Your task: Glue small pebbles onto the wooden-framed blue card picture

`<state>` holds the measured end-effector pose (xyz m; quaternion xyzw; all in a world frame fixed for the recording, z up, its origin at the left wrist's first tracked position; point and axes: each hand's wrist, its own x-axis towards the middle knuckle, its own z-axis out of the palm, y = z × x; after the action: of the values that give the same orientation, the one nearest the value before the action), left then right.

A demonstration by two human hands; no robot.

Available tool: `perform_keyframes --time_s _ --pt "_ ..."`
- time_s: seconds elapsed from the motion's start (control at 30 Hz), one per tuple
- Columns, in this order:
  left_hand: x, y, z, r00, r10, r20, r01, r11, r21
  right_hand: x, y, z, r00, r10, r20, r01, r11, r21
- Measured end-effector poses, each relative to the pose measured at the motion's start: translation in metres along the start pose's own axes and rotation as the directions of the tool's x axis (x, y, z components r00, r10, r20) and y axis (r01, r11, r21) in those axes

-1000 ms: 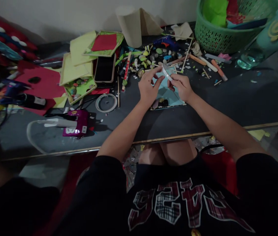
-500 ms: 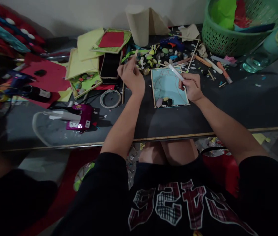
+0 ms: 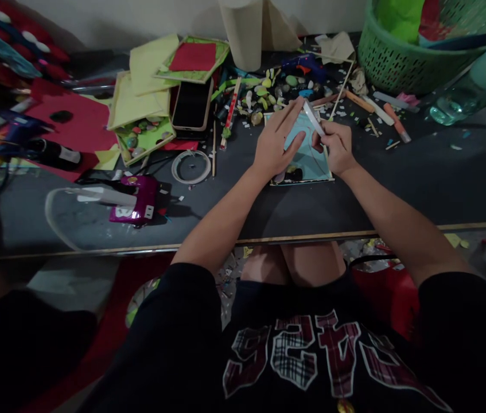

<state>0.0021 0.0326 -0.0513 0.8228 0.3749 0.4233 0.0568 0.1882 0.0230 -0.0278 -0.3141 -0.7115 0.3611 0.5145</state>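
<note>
White strip (image 3: 313, 117), thin, flat, pinched in right hand (image 3: 336, 148)

the scene is being lit dimly from above; soft shadows are being cast under the forearms onto the table (image 3: 419, 178). edges are being bent by wide-angle distortion, corners darkened, fine detail smeared by noise.

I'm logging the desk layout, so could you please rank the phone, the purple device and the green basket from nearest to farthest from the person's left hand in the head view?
From the left hand:
1. Phone, just to its left, screen up.
2. Purple device, farther left, near the table's front edge.
3. Green basket, far right at the back.
</note>
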Motion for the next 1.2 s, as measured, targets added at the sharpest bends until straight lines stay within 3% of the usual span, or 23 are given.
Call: perform_keyframes --time_s 0.23,0.43,0.5,0.6,0.67,0.73,0.87,1.03,1.2 --pt "0.0 -0.004 0.0 0.993 0.122 -0.006 -0.121 0.992 0.031 0.001 0.008 -0.002 1.0 0.005 -0.021 -0.006 0.999 -0.039" --pt "-0.002 0.006 0.002 0.974 0.222 0.043 -0.222 0.975 -0.016 0.001 0.009 -0.004 0.998 -0.048 -0.035 0.043 0.992 -0.119" --pt "-0.002 0.008 0.0 0.987 0.157 -0.04 -0.158 0.987 -0.031 0.001 0.008 -0.005 0.997 -0.073 -0.017 0.07 0.985 -0.157" --pt "0.0 0.004 0.003 0.983 -0.06 -0.173 0.041 0.993 -0.114 0.002 0.006 -0.006 0.982 -0.185 0.033 0.188 0.961 -0.201" --pt "0.001 -0.006 0.012 0.981 -0.137 -0.136 0.102 0.965 -0.24 0.002 0.004 -0.007 0.956 -0.277 0.091 0.29 0.94 -0.181" --pt "0.002 -0.018 0.026 0.99 -0.131 -0.044 0.103 0.913 -0.396 0.002 0.002 -0.007 0.93 -0.34 0.138 0.359 0.922 -0.146" --pt "0.003 -0.028 0.044 0.99 -0.138 -0.003 0.111 0.807 -0.58 0.003 0.002 -0.007 0.91 -0.373 0.18 0.402 0.901 -0.164" --pt "0.001 -0.02 0.026 0.974 -0.206 -0.097 0.132 0.859 -0.495 0.004 0.003 -0.007 0.921 -0.341 0.189 0.382 0.886 -0.263" --pt "0.0 -0.009 0.009 0.987 -0.113 -0.112 0.084 0.967 -0.24 0.001 -0.004 -0.001 0.943 -0.26 0.209 0.304 0.929 -0.212"
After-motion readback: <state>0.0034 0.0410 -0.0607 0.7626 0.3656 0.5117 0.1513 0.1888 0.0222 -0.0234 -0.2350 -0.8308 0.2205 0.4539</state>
